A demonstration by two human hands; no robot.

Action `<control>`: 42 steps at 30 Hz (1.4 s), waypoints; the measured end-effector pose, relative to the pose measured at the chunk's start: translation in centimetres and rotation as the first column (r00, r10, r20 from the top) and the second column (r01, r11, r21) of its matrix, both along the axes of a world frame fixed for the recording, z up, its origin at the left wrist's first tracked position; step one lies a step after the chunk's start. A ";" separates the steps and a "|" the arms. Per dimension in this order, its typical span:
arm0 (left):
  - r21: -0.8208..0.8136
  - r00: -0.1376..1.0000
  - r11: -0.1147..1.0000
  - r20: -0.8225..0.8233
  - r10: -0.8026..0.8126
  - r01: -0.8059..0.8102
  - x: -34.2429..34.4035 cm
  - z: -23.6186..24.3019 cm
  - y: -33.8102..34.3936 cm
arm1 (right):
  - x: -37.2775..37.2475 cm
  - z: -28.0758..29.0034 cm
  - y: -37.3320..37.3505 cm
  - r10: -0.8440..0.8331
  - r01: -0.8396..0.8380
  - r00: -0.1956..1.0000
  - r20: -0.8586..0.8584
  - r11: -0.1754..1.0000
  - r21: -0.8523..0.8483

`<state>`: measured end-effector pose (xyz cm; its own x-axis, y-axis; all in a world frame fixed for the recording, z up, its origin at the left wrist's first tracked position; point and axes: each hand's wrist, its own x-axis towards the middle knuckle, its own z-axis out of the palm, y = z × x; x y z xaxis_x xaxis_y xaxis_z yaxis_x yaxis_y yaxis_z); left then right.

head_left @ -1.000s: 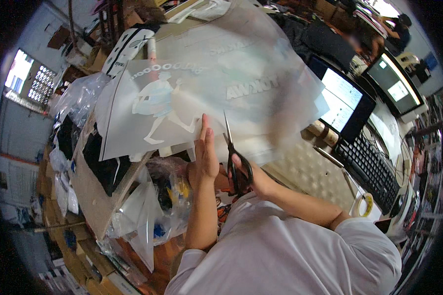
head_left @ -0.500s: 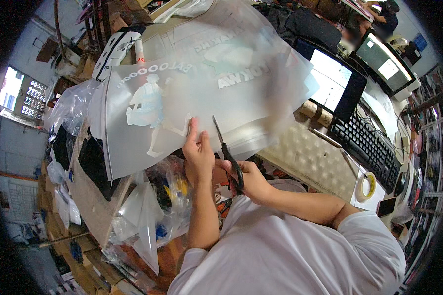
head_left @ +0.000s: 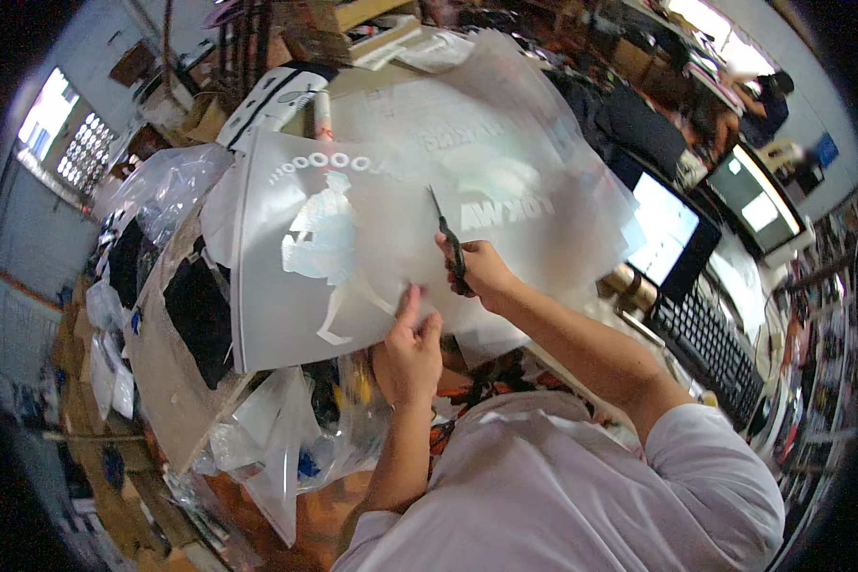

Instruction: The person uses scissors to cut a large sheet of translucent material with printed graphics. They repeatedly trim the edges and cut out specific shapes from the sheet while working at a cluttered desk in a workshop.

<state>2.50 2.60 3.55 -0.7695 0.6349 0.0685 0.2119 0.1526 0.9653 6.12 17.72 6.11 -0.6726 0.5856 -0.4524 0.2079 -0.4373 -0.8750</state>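
Head view shows a large translucent film sheet held up over a cluttered workbench, with a white figure print on its left part and mirrored lettering further right.

Right hand: closed around the handles of a pair of black scissors. The blades point up and away into the sheet and appear nearly closed; the exact blade gap cannot be told.

Left hand: pinches the lower edge of the sheet just below the figure print, fingers extended upward, keeping the film taut beside the cut line.

Step in hand, as judged: the cut runs upward through the sheet between the figure print and the lettered part, and looks partly done.

Next move, as judged: the blades must reopen and advance along the same line while the left hand keeps tension close to the cut. Slack film is likely to fold between the blades, and a drifting line could nick the print.

Surroundings: clear plastic bags lie below the sheet; a lit monitor and a black keyboard stand at the right.
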 end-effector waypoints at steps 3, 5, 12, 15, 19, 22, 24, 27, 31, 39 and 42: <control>0.096 0.993 0.995 0.122 0.001 -0.013 0.4 1.0 0.1 | -2.7 0.0 2.8 -0.030 0.031 0.999 -0.024 0.999 0.035; 0.050 0.999 0.999 0.050 0.006 -0.008 -0.1 1.6 0.2 | -5.3 -1.1 5.1 -0.026 0.026 1.000 -0.007 0.995 0.092; 0.039 0.999 0.999 0.048 -0.007 0.005 -2.2 4.7 2.4 | -14.0 -0.3 14.6 -0.034 0.048 0.996 -0.081 0.983 0.175; 0.168 0.933 0.986 0.357 -0.054 -0.007 -2.8 5.2 3.6 | -15.6 0.2 18.1 -0.008 0.002 1.000 0.023 0.959 0.284; 0.490 0.576 0.862 0.745 -0.337 -0.129 -2.9 1.6 6.2 | -13.9 2.1 21.6 -0.128 0.135 0.991 -0.043 0.942 0.306; 0.567 0.485 0.820 0.742 -0.462 -0.086 -0.4 2.2 10.0 | -9.5 4.7 24.7 -0.089 0.173 0.970 -0.226 0.905 0.390; 0.609 0.455 0.790 0.724 -0.518 -0.070 2.0 2.4 12.9 | -6.4 7.8 23.4 -0.055 0.153 0.974 -0.220 0.876 0.458; 0.655 0.339 0.754 0.720 -0.606 -0.043 4.8 1.4 17.1 | -4.0 7.5 20.8 -0.050 0.102 0.992 -0.113 0.850 0.517; 0.571 0.365 0.771 0.679 -0.637 0.283 5.7 0.1 16.2 | -4.4 0.9 17.4 -0.003 -0.038 0.998 0.062 0.763 0.645; 0.301 0.680 0.631 0.090 0.727 -0.715 -6.9 -2.7 -3.1 | -5.5 -3.1 17.0 -0.009 0.051 0.998 -0.068 0.759 0.649; 0.268 0.794 0.860 0.564 0.226 -0.435 -7.8 -6.0 -2.6 | -6.1 -1.3 11.2 0.145 -0.020 0.970 -0.197 0.850 0.526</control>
